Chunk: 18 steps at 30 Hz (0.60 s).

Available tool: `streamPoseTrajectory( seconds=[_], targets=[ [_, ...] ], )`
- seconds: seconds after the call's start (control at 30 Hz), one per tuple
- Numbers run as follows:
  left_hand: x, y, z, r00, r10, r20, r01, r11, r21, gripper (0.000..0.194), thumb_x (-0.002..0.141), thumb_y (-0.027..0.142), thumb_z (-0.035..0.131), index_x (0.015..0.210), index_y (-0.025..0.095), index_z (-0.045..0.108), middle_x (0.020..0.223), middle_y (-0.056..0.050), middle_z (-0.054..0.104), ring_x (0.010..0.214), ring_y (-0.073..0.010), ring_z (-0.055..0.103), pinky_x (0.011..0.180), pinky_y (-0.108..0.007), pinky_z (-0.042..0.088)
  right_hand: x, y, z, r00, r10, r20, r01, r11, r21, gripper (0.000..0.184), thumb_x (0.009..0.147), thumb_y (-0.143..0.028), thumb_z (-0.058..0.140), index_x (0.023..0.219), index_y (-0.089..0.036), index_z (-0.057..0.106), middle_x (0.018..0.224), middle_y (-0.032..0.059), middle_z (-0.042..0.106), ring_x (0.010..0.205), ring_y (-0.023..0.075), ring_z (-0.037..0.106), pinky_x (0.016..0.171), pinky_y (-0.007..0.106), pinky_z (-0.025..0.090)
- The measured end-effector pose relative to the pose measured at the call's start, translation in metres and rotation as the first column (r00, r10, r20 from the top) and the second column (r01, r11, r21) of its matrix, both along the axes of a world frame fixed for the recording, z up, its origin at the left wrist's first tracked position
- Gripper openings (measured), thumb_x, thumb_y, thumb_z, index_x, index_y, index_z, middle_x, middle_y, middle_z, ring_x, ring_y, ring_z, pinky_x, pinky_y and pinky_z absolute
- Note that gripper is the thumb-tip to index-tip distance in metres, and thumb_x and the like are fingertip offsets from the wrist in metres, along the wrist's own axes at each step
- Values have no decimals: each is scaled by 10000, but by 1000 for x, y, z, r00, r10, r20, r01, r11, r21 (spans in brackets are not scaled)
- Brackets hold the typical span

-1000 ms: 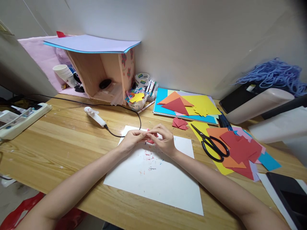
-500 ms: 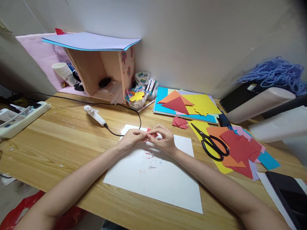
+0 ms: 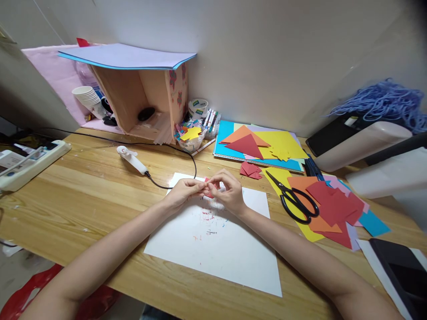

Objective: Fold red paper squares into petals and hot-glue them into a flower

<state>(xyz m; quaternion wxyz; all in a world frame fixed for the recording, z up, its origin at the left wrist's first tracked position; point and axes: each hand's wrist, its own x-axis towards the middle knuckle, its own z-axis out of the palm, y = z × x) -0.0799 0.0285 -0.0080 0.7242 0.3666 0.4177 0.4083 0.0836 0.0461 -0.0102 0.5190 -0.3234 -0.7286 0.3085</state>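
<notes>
Over a marked white sheet, my left hand and my right hand meet fingertip to fingertip. Both are closed on a small piece of red paper, mostly covered by the fingers. The left pinches its left side; the right thumb and index finger curl round it from the right. Red, blue and orange marks or specks dot the sheet below. A folded red paper piece lies beyond my right hand. Black-handled scissors rest on coloured paper to the right.
A white glue gun with a black cable lies at left, near a power strip. Behind stand a cardboard box and a tub of scraps. Coloured sheets, red offcuts and a black phone-like device occupy the right.
The right thumb and fingers have shifted slightly on the red paper, and more red shows between the hands. Everything else stays in place.
</notes>
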Motion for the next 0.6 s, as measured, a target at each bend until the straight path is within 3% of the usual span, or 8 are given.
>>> streamPoseTrajectory(
  seconds=[0.6],
  targets=[
    [5, -2, 7, 1000, 18, 2, -19, 1000, 20, 289, 638, 353, 708, 782, 102, 703, 728, -69, 691, 687, -129, 632, 711, -224, 486, 0, 0, 1, 999, -12, 48, 11, 1000, 25, 20, 750, -199, 594, 746, -185, 580, 687, 6, 528, 603, 113, 475, 545, 260, 418]
  ],
)
